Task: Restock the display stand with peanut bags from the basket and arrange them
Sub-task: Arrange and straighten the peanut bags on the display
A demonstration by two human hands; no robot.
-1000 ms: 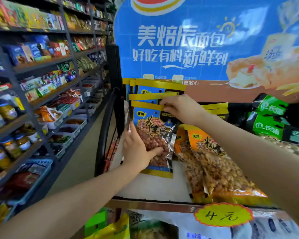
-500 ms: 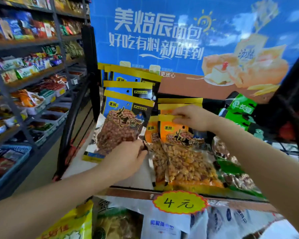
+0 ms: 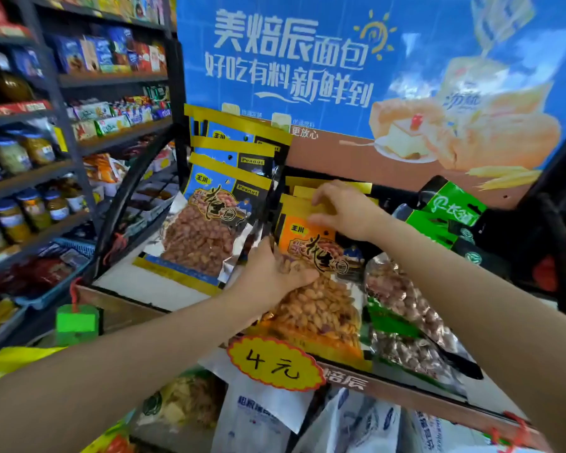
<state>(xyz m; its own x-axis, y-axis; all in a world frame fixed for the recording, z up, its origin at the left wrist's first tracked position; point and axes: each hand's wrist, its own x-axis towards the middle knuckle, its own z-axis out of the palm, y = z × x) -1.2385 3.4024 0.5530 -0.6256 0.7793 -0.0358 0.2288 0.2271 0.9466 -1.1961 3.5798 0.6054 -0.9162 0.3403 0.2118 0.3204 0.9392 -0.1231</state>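
Looks like the arranging step: left hand (image 3: 275, 273) lies fingers-spread on the front orange peanut bag (image 3: 314, 308), right hand (image 3: 343, 210) pinches its top edge at 12 o'clock. Next probably squaring it beside the blue bags (image 3: 216, 220) at 9.
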